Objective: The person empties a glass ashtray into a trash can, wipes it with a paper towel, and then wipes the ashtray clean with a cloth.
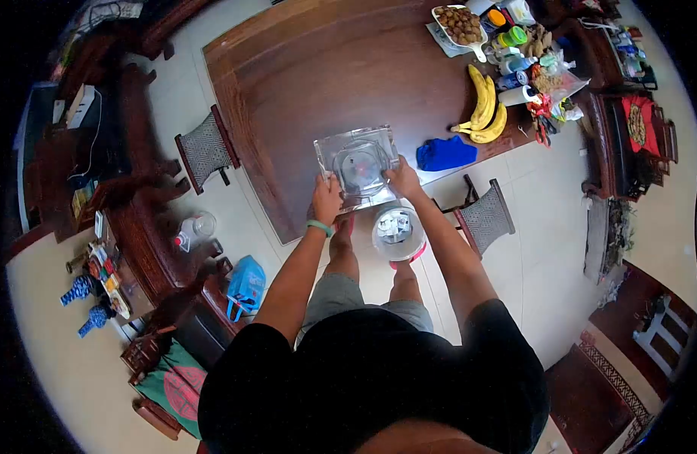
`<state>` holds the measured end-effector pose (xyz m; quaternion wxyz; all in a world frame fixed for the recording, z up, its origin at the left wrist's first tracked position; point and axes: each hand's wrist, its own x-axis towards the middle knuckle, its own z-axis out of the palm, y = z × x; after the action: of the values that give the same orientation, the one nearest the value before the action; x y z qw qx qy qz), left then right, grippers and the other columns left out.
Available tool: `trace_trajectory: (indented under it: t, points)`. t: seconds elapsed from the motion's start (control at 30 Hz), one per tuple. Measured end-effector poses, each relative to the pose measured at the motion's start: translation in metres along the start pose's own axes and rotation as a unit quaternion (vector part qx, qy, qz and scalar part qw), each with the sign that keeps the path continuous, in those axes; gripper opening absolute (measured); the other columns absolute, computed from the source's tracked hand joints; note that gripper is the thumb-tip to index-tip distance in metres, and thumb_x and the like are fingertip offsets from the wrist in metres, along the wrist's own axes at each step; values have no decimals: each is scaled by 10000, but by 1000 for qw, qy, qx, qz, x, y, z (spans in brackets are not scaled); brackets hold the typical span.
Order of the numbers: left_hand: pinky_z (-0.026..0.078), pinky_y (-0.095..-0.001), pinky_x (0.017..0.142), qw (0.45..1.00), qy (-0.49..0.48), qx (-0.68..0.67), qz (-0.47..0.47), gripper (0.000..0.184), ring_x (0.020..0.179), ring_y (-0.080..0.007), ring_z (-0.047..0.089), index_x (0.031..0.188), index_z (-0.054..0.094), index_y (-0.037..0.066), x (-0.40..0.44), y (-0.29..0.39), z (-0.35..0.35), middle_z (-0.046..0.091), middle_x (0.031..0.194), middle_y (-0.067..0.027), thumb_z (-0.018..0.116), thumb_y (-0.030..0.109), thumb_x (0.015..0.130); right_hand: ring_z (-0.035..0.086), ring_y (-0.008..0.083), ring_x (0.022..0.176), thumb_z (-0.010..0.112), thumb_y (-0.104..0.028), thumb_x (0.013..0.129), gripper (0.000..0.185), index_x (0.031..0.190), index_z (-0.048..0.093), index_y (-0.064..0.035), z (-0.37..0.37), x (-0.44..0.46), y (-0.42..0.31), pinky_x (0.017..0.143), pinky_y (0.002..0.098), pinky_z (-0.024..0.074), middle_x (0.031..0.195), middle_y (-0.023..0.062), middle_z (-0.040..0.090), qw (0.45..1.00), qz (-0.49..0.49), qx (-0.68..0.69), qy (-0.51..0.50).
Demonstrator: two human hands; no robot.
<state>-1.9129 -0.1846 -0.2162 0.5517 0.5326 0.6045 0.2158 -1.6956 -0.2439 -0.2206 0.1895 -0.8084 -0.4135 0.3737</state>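
Observation:
A square, clear glass ashtray (360,163) with a round hollow is held over the near edge of the brown wooden table (311,83). My left hand (327,200) grips its near left corner, fingers closed on the rim. On the right side, my right hand (403,180) is closed on the other edge. Small dark specks show in the hollow, too small to name. Just below the ashtray stands a white bin (398,234) with white scraps inside. A folded blue cloth (446,154) lies on the table to the right of my right hand.
Bananas (482,106) lie at the table's right side, near several bottles and a white tray of brown pieces (460,26). Woven stools stand left (206,145) and right (486,218). A blue bag (246,286) and a clear plastic jug (195,229) are on the floor.

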Motion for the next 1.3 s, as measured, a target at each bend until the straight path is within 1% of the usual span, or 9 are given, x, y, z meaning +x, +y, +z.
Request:
trace_trajectory:
  t: [0.4, 0.43, 0.53, 0.6, 0.63, 0.97, 1.13, 1.27, 1.3]
  points:
    - [463, -435, 630, 997, -39, 6, -60, 381, 669, -380, 594, 1045, 481, -31, 18, -41, -4, 601, 803, -226, 434, 324, 917, 609, 384, 743, 600, -275, 770, 605, 1249, 349, -5, 25, 9, 12, 645, 450, 476, 756, 227, 610, 999, -6, 28, 20]
    - [467, -433, 618, 994, 4, 81, 68, 401, 642, -365, 596, 1069, 472, -48, 25, -66, -2, 595, 799, -228, 424, 323, 922, 604, 401, 750, 601, -271, 767, 602, 1242, 349, 1, 25, 10, 9, 653, 461, 477, 762, 244, 607, 999, -9, 33, 26]
    - [471, -355, 482, 994, -42, -35, -99, 361, 594, -240, 601, 1050, 460, -37, 13, -20, -9, 589, 791, -168, 429, 302, 930, 603, 411, 753, 593, -245, 767, 578, 1225, 354, 13, 32, 12, 7, 655, 463, 482, 776, 265, 603, 999, -14, 16, 34]
    - [467, -321, 457, 998, -50, -6, -42, 325, 563, -214, 592, 1032, 465, -13, 16, -23, -9, 586, 759, -147, 433, 295, 931, 604, 407, 754, 608, -230, 761, 612, 1246, 323, 13, 30, 13, 1, 655, 452, 486, 786, 258, 609, 1000, -4, 23, 19]
    - [465, -319, 456, 992, -31, -100, -74, 309, 525, -218, 581, 1022, 463, -14, 13, -30, -6, 576, 706, -135, 420, 280, 939, 603, 408, 768, 612, -222, 760, 614, 1247, 320, 10, 28, 14, -4, 664, 453, 484, 806, 260, 608, 999, 20, 27, 11]
    - [473, -340, 466, 999, -50, 3, -7, 352, 505, -234, 576, 1062, 414, -26, 30, -55, -8, 580, 740, -156, 406, 302, 935, 595, 411, 782, 569, -222, 793, 630, 1300, 263, -8, 27, 13, -1, 693, 456, 470, 830, 255, 602, 997, -21, 69, 1]
    - [469, -328, 462, 982, -131, -76, -111, 310, 500, -215, 571, 1009, 409, 12, 23, -9, -23, 571, 761, -129, 412, 312, 934, 582, 408, 868, 599, -306, 799, 601, 1248, 358, 12, 19, 9, -15, 742, 461, 457, 903, 268, 601, 996, 67, 45, -30]
    - [503, -302, 563, 967, -210, 123, -79, 428, 689, -212, 612, 1181, 434, 10, 51, -22, -45, 593, 867, -114, 479, 342, 916, 579, 401, 893, 610, -393, 786, 564, 1161, 480, 7, 13, 28, 8, 764, 455, 451, 935, 245, 604, 1000, 0, 12, -7]
    - [516, -316, 633, 964, -214, -14, -160, 468, 799, -202, 606, 1237, 427, 13, 51, -16, -49, 589, 906, -97, 555, 294, 886, 582, 393, 899, 605, -397, 787, 534, 1131, 512, 0, 7, 42, 14, 773, 445, 456, 945, 239, 608, 1000, -5, -10, -2]
